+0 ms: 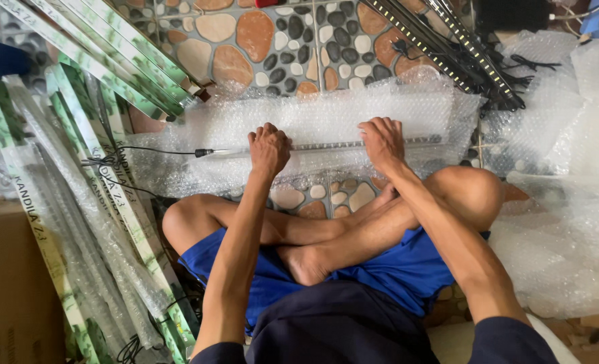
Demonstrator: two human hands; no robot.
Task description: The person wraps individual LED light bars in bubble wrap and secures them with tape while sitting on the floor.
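A long thin light bar (pixel 326 145) lies across a sheet of bubble wrap (pixel 326 114) on the pebble-patterned floor in front of me. My left hand (pixel 268 148) presses down on the bar near its left end, where a black cable (pixel 158 150) leaves it. My right hand (pixel 382 143) grips the bar and the wrap's edge further right. I sit cross-legged in blue shorts, knees under my forearms.
Long narrow green-and-white boxes (pixel 77 202) lean in a pile at the left, with more at the top left (pixel 104 54). Bare black light bars (pixel 448 47) lie at the top right. Loose bubble wrap (pixel 569 222) heaps at the right. A cardboard box (pixel 9 290) sits at the bottom left.
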